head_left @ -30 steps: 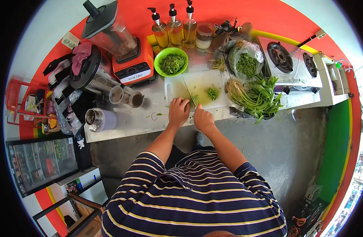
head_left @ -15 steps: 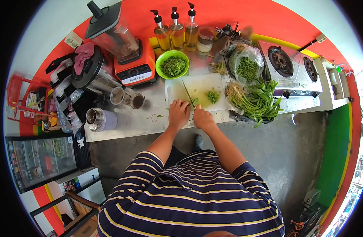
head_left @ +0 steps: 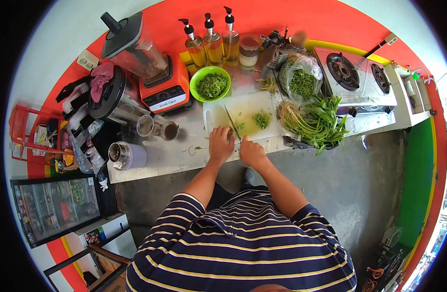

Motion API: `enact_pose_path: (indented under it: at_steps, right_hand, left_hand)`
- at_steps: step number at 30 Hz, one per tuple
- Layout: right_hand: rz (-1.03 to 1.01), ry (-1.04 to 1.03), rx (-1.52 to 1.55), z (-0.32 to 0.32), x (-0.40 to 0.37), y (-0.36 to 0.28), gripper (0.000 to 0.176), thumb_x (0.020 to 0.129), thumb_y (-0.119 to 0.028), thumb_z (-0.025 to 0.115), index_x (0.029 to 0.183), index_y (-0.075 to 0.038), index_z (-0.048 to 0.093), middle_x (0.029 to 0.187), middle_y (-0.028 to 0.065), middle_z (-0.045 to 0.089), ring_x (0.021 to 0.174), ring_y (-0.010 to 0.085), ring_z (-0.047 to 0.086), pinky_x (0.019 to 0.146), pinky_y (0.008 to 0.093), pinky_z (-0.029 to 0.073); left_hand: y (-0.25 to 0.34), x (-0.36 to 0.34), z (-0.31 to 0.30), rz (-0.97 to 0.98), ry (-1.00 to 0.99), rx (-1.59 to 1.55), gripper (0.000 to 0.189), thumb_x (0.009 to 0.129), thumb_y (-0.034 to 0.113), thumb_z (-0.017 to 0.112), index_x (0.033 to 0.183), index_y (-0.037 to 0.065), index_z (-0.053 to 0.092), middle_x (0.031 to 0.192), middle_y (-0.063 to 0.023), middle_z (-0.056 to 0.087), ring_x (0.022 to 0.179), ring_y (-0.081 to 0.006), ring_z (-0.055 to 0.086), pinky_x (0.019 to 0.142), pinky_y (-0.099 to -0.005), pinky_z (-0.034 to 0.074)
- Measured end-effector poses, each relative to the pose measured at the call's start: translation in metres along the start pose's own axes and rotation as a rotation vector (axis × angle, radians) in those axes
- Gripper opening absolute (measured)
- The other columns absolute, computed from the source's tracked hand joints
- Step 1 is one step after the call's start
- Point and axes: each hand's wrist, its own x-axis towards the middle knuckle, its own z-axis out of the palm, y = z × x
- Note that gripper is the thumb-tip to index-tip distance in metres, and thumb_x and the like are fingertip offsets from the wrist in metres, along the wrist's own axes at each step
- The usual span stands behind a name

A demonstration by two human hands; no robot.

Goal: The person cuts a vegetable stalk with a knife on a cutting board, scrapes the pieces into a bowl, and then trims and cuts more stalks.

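Observation:
On a white cutting board [head_left: 269, 100] at the counter's front edge, my right hand [head_left: 252, 153] is closed round the handle of a knife [head_left: 230, 118]. Its blade points away from me and to the left, over the board. Just left of the blade, my left hand [head_left: 221, 144] rests on the board with its fingers curled and pressed together; whatever lies under them is hidden. A few cut green bits [head_left: 241, 126] lie beside the blade. Further right on the board sits a small pile of chopped greens [head_left: 262, 119].
Behind the board stands a green bowl [head_left: 194, 88] of chopped greens, beside an orange blender [head_left: 166, 92]. To the right are leafy stems with roots [head_left: 325, 124], a plastic bag of chopped greens [head_left: 303, 82] and a gas stove [head_left: 362, 95]. A metal-topped cup [head_left: 131, 155] stands left.
The whole view has shifted slightly. Both hands and the knife keep nearly the same place on the board; nothing has been picked up or let go.

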Motion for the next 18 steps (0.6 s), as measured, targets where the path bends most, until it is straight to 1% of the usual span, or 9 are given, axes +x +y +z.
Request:
enact_pose_path:
  at_steps: [2,6,8,12,14,15,17,18]
  right_hand:
    - [0.045,0.021,0.002,0.009,-0.010,-0.005,0.025,0.090,-0.009,0.054,0.110,0.003,0.045,0.097,0.0283,0.070,0.095,0.0417,0.071,0.083,0.0482,0.057]
    - [0.040,0.030,-0.006,0.023,0.005,-0.005,0.023,0.090,-0.009,0.053,0.109,0.003,0.046,0.095,0.0265,0.071,0.092,0.0407,0.072,0.081,0.0471,0.058]
    - [-0.049,0.119,-0.066,0.019,0.016,-0.002,0.023,0.091,-0.008,0.054,0.109,0.003,0.046,0.091,0.0247,0.072,0.089,0.0397,0.072,0.078,0.0461,0.059]
    - [-0.036,0.112,-0.057,0.016,0.007,0.000,0.024,0.091,-0.009,0.054,0.110,0.003,0.045,0.089,0.0239,0.072,0.088,0.0398,0.073,0.076,0.0458,0.059]
    - [0.004,0.109,-0.106,0.024,-0.005,-0.001,0.025,0.090,-0.012,0.058,0.108,0.002,0.048,0.089,0.0205,0.072,0.085,0.0337,0.074,0.072,0.0433,0.060]
    - [0.007,0.108,-0.108,0.025,-0.004,-0.001,0.025,0.090,-0.012,0.058,0.108,0.002,0.048,0.089,0.0205,0.072,0.085,0.0337,0.074,0.072,0.0433,0.060]
    - [0.039,0.062,0.004,0.024,0.000,-0.001,0.025,0.090,-0.009,0.054,0.111,0.003,0.046,0.093,0.0256,0.071,0.088,0.0410,0.072,0.078,0.0464,0.059]
    - [0.040,0.065,0.006,0.022,0.005,0.001,0.025,0.090,-0.009,0.054,0.111,0.003,0.046,0.093,0.0256,0.071,0.088,0.0410,0.072,0.078,0.0464,0.059]
  left_hand:
    - [-0.002,-0.001,0.001,-0.001,-0.012,-0.007,0.017,0.085,0.013,0.064,0.101,0.006,0.061,0.099,-0.0104,0.059,0.097,-0.0324,0.054,0.085,-0.0437,0.041]
    - [0.000,0.000,-0.002,-0.001,-0.028,-0.012,0.016,0.086,0.013,0.064,0.100,0.006,0.061,0.099,-0.0109,0.059,0.098,-0.0328,0.054,0.085,-0.0445,0.041]
    - [0.002,0.000,-0.002,-0.011,-0.041,-0.008,0.016,0.086,0.012,0.063,0.100,0.006,0.060,0.099,-0.0108,0.059,0.097,-0.0329,0.054,0.084,-0.0445,0.041]
    - [-0.001,-0.001,-0.002,0.000,-0.050,0.023,0.013,0.087,0.013,0.063,0.098,0.007,0.059,0.098,-0.0091,0.058,0.097,-0.0316,0.053,0.084,-0.0429,0.041]
    - [-0.002,-0.002,-0.001,-0.002,-0.039,0.002,0.013,0.087,0.013,0.063,0.098,0.007,0.059,0.097,-0.0091,0.058,0.097,-0.0317,0.053,0.084,-0.0429,0.041]
    - [-0.002,-0.001,0.000,0.000,-0.020,-0.015,0.012,0.087,0.013,0.062,0.098,0.007,0.059,0.097,-0.0091,0.058,0.096,-0.0318,0.053,0.084,-0.0429,0.041]
    - [-0.002,-0.001,0.000,0.003,-0.030,-0.017,0.012,0.087,0.013,0.062,0.098,0.007,0.059,0.097,-0.0092,0.058,0.096,-0.0318,0.053,0.084,-0.0429,0.041]
    - [-0.003,-0.001,0.000,0.009,-0.038,-0.015,0.012,0.088,0.013,0.062,0.097,0.007,0.060,0.096,-0.0093,0.058,0.096,-0.0319,0.054,0.084,-0.0430,0.041]
